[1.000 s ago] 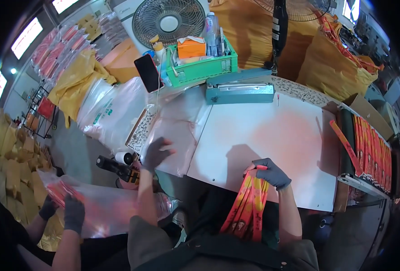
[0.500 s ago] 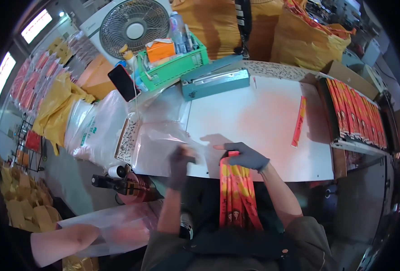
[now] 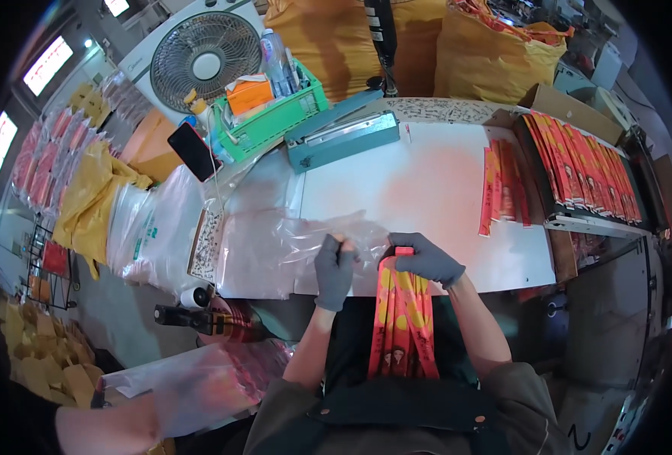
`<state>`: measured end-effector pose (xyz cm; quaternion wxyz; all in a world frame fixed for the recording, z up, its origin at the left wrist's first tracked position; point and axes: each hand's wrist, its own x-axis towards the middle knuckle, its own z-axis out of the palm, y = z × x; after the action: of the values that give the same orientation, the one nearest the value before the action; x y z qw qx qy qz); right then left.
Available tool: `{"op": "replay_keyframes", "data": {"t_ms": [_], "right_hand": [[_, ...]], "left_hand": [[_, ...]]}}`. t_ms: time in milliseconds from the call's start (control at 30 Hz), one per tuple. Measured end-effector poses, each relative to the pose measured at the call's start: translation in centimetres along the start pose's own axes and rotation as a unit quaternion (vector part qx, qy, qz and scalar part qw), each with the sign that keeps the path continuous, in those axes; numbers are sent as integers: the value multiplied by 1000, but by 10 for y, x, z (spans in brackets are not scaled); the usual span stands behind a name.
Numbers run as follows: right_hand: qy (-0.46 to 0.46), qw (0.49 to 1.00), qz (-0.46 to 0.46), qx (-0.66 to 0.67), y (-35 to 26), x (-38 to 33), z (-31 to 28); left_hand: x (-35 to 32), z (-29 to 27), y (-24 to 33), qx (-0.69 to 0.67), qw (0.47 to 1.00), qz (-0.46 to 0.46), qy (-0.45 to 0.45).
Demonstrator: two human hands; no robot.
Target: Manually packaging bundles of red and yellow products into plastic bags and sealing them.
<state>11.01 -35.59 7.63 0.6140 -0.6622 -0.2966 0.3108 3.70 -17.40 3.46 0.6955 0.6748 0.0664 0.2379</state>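
My left hand (image 3: 336, 274), in a grey glove with bare fingertips, pinches the edge of a thin clear plastic bag (image 3: 294, 241). The bag stretches across the near left of the white table, its right end reaching close to my other hand. My right hand (image 3: 431, 262), gloved the same way, is closed on the upper end of a bundle of long, narrow red and yellow packets (image 3: 404, 322). They hang below the table's front edge, before my lap. Whether its fingertips also touch the bag, I cannot tell.
A teal bag sealer (image 3: 343, 142) and a green basket (image 3: 264, 121) stand behind. Several loose red packets (image 3: 507, 186) lie at the right, beside a tray of upright packets (image 3: 582, 163). At lower left, another person's arm (image 3: 108, 421) is by a plastic bag (image 3: 215, 379) with red contents.
My left hand has drawn the clear bag rightward, toward my right hand. More red packets have appeared beside the single one on the right of the table. The view has shifted slightly.
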Motion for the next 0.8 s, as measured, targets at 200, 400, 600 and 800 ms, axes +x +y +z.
{"op": "replay_keyframes", "data": {"t_ms": [200, 400, 600, 800], "right_hand": [[-12, 999, 14, -37, 30, 5, -18], [27, 997, 16, 68, 18, -16, -25], [37, 999, -25, 18, 32, -11, -21], [158, 966, -31, 202, 87, -62, 15]], "left_hand": [[-10, 4, 17, -73, 985, -148, -56], [26, -18, 10, 37, 992, 21, 119], [-22, 43, 18, 266, 871, 341, -231], [-54, 0, -19, 333, 873, 318, -164]]}}
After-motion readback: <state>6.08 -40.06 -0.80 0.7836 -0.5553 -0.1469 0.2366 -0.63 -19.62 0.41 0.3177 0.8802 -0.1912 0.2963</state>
